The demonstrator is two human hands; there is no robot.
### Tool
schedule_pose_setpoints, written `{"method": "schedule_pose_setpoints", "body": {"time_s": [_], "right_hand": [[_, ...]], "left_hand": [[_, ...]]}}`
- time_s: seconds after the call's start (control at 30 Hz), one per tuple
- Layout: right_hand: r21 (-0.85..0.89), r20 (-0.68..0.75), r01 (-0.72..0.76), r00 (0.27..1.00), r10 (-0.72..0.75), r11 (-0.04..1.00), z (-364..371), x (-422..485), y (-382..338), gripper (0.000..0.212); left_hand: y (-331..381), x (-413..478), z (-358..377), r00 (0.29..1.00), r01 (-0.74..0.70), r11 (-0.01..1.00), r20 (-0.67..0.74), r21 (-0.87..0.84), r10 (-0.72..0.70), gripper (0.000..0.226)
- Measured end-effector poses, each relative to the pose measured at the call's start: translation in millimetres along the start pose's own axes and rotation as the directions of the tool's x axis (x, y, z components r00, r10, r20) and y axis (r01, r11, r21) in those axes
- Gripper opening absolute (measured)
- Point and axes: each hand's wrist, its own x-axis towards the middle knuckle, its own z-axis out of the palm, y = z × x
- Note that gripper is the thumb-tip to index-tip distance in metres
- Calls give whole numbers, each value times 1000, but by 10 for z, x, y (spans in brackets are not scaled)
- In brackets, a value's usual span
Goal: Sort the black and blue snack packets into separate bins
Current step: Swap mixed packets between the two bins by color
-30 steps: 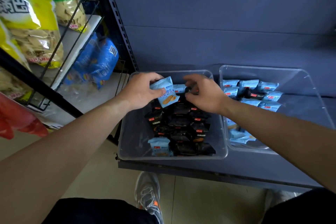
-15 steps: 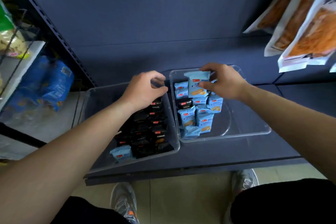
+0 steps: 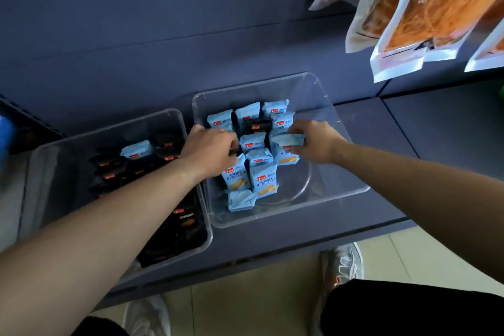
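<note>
While the right hand [image 3: 313, 142] pinches a blue packet [image 3: 285, 154] by its top edge, low in the right bin [image 3: 300, 204] beside the other blue packets [image 3: 263, 180], the left hand [image 3: 210, 153] reaches from over the left bin [image 3: 109, 128] into that same bin. Its fingers curl away under the back of the hand. A dark sliver shows at their tips, but I cannot tell whether they hold anything.

One black packet [image 3: 257, 125] stands among the blue rows, just beyond the left fingertips, further back and a little right, between the two hands. The left looks slightly nearer. Its visible top edge runs side to side, so a pinch from above across that edge would likely suit.

Black packets [image 3: 109, 163] fill the left bin, where a stray blue packet [image 3: 135, 150] lies on top near the back, left of the left wrist. The bins sit side by side on a dark shelf [image 3: 381, 123].

The left forearm hides part of the black pile, motion blurs that side, and bags [image 3: 436, 8] hanging at upper right are cut off.
</note>
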Motion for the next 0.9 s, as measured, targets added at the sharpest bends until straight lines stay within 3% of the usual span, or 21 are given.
{"method": "schedule_pose_setpoints", "body": {"time_s": [0.13, 0.3, 0.43, 0.63, 0.77, 0.9], "right_hand": [[-1, 58, 12, 998, -12, 1000, 299, 56, -23, 42], [-140, -45, -2, 999, -4, 990, 364, 31, 14, 41], [-284, -118, 11, 992, -47, 959, 346, -19, -18, 49], [-202, -197, 121, 967, -161, 972, 299, -62, -192, 40], [-136, -138, 233, 958, -251, 963, 316, -56, -374, 36], [-186, -16, 301, 951, -309, 935, 387, -43, -475, 36]], "left_hand": [[0, 57, 87, 998, 11, 1000, -58, 24, -10, 20], [-54, 99, 117, 996, 27, 1000, -84, -15, -28, 24], [-45, 98, 146, 997, 45, 997, -72, 60, -41, 24], [-58, 101, 127, 997, 60, 998, -40, -8, -60, 32], [-48, 99, 129, 999, 50, 999, -21, -12, -50, 40], [-36, 127, 122, 996, 62, 992, 56, 106, -68, 42]]}}
